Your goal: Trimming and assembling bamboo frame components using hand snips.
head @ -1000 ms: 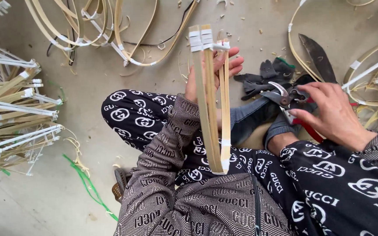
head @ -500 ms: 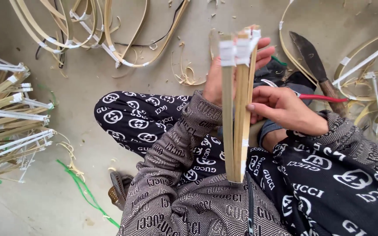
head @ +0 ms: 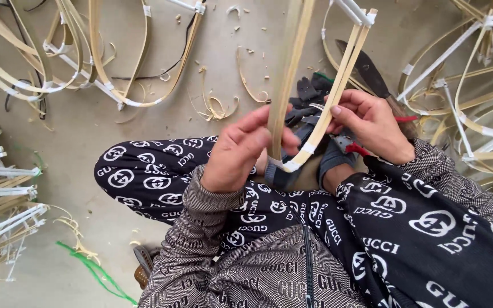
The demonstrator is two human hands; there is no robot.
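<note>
I sit cross-legged in black patterned trousers over a concrete floor. My left hand grips one arm of a bundle of bamboo strips, taped white at its lower end near my lap. My right hand holds the other arm of the bundle, so the strips spread apart in a V that rises out of the top of the view. Its upper ends carry white tape too.
A dark-bladed knife and red-handled cutters lie by my right knee, near black gloves. Bent bamboo hoops cover the floor ahead and at right. Taped stick bundles are stacked left, beside green string.
The bundle was a single upright stack held by my left hand. My right hand left the cutters, came to the strips and pulled them apart into a V, and the camera moved closer.
</note>
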